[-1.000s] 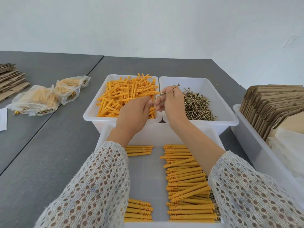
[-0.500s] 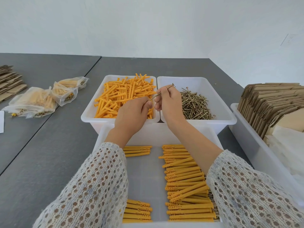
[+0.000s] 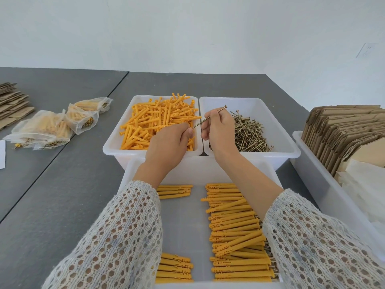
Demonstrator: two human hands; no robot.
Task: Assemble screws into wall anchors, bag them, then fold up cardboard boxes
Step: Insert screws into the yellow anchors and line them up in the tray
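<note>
Above the seam between the two far bins, the right hand (image 3: 218,130) pinches a screw (image 3: 209,118) mid-shaft, head toward 2 o'clock, tip toward 8 o'clock. That tip meets the curled fingers of the left hand (image 3: 168,147); whether they enclose an anchor, I cannot tell.

Loose white open-knit sleeves (image 3: 116,236), honeycomb-patterned
</note>
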